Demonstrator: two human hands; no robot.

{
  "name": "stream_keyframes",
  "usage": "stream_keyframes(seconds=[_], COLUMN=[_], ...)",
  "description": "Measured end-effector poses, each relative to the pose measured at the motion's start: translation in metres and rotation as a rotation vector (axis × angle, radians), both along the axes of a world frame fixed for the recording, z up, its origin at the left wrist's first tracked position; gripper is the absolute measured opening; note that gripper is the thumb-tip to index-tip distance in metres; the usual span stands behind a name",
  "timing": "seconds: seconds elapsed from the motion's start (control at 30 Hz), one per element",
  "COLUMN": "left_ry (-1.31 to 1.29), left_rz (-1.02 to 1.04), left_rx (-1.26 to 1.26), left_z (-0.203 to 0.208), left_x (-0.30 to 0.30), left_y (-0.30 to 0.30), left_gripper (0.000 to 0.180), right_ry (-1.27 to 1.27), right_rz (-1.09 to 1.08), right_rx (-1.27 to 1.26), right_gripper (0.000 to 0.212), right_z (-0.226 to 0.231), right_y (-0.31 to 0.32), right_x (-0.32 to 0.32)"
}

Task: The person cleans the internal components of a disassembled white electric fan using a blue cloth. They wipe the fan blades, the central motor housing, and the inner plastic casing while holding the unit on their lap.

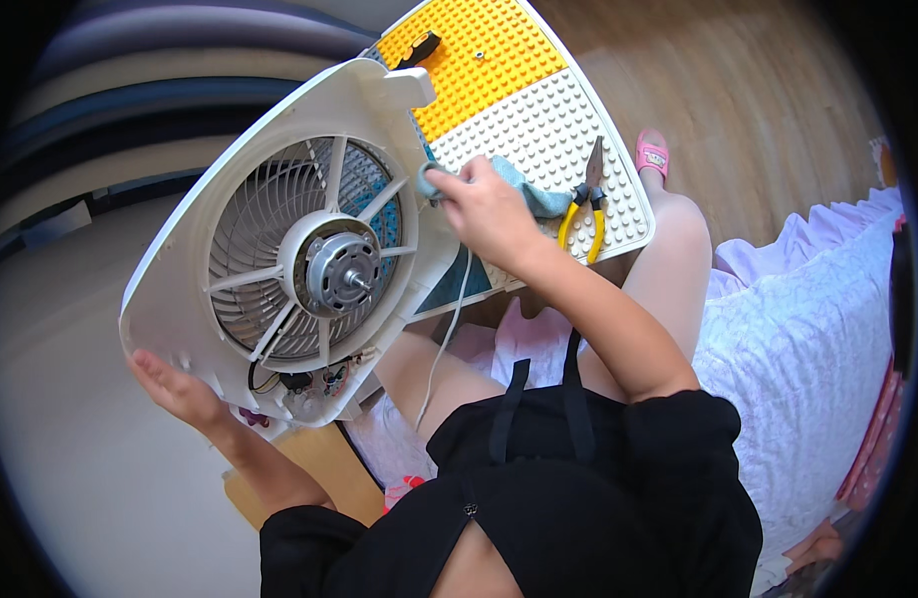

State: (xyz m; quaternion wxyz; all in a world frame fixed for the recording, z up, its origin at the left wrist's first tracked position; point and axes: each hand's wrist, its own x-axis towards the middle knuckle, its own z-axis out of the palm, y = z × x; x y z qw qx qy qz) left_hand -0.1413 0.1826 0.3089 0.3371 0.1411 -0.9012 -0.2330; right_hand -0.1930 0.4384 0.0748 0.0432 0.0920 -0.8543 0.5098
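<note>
A white fan housing (pixel 170 261) stands tilted at the left, its inner side facing me. A bare silver motor (pixel 341 274) with a short shaft sits at its centre on white spokes, and a round grille lies behind. My left hand (pixel 180 394) steadies the housing by its lower left edge. My right hand (pixel 484 211) is closed on a blue-grey cloth (pixel 524 186), pressing a bunched end against the housing's right inner wall. The rest of the cloth trails over the white studded board. Small wires (pixel 329 379) show at the housing's bottom.
Yellow-handled pliers (pixel 585 214) lie on the yellow and white studded tabletop (pixel 538 120), with a black item (pixel 419 50) and a small metal part (pixel 480 56) farther back. A white cord (pixel 449 334) hangs toward my lap. A patterned cover (pixel 797 359) lies at the right.
</note>
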Motion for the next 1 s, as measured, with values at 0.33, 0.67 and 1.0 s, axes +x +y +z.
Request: stream_keyframes(seconds=[0.33,0.67,1.0], left_ry=[0.005,-0.009,-0.087], left_rz=[-0.057,-0.038,-0.454], left_rx=[-0.101,-0.178,0.413], left_z=[0.004,0.006,0.001], left_x=[0.002,-0.001,0.015], left_y=[-0.016,-0.002,-0.049], left_gripper=[0.047,0.042,0.069], right_ry=[-0.009,0.019,-0.579], right_rz=[0.374,0.219,0.036], right_rx=[0.491,0.334,-0.925], right_gripper=[0.018,0.02,0.029], right_z=[-0.01,-0.022,0.05], right_y=[-0.037,0.025,0.102], right_x=[-0.048,-0.022,-0.02])
